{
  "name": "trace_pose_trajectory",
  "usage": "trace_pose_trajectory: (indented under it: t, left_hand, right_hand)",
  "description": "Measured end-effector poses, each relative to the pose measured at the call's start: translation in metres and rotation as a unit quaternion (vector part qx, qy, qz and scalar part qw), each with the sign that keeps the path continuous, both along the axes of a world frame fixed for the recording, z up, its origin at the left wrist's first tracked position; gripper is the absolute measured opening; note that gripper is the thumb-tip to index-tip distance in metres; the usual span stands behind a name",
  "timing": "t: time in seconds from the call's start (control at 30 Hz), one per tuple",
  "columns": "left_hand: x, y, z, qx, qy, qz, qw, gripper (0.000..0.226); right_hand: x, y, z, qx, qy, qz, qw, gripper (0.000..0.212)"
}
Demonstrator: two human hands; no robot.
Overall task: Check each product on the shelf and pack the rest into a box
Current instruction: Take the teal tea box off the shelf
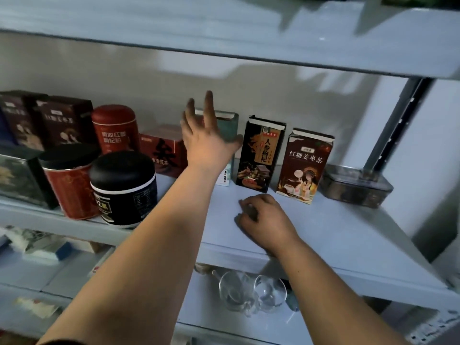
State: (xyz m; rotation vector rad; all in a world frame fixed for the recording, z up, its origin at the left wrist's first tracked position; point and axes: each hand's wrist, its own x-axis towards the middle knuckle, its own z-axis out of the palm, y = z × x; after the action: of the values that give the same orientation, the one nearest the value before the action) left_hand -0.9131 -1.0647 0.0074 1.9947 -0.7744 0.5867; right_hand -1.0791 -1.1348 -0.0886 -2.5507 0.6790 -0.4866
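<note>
Products stand in a row on a pale shelf [336,235]. My left hand [206,135] is stretched out with fingers spread in front of a teal box [227,130], just short of gripping it. Right of that box stand a black box [260,155] and a brown box with a lady's picture [305,168]. My right hand [266,217] rests knuckles-down on the bare shelf board, fingers curled, nothing in it. To the left are a red box [164,150], a red tin [115,130], a red jar with a black lid [71,185] and a black jar [124,190].
Dark boxes [44,120] stand at the far left with a dark green tin [20,178] in front. A clear lidded container [356,186] sits at the right by the metal upright [395,125]. Glass cups [251,292] sit on the shelf below. Another shelf board [224,33] hangs close overhead.
</note>
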Motion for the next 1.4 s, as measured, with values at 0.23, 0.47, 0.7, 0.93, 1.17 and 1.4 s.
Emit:
trace_pose_trajectory:
  t: [0.23,0.47,0.7,0.93,1.17,1.4]
  left_hand:
    - [0.016,-0.028,-0.001,0.003,0.061,0.022,0.998,0.114]
    - [0.014,-0.036,-0.011,-0.062,0.049,0.042,0.996,0.107]
    - [-0.002,-0.022,-0.011,-0.065,0.044,0.053,0.996,0.109]
    - [-0.035,0.023,-0.025,-0.09,0.065,-0.046,0.993,0.124]
    - [-0.045,0.065,-0.041,-0.172,0.258,-0.204,0.928,0.148]
    - [-0.024,0.083,-0.073,0.003,0.357,-0.296,0.886,0.101]
  right_hand:
    - [0.001,-0.006,-0.004,0.005,-0.012,0.015,1.0,0.049]
    - [0.0,-0.008,-0.005,0.011,-0.014,0.019,1.0,0.049]
    - [-0.003,-0.01,-0.002,0.032,-0.017,0.017,0.999,0.057]
    - [-0.007,-0.004,0.008,0.1,-0.13,0.015,0.986,0.047]
    - [-0.01,-0.01,0.013,0.212,-0.29,-0.068,0.931,0.043]
    - [-0.009,-0.014,0.009,0.262,-0.31,-0.098,0.909,0.04]
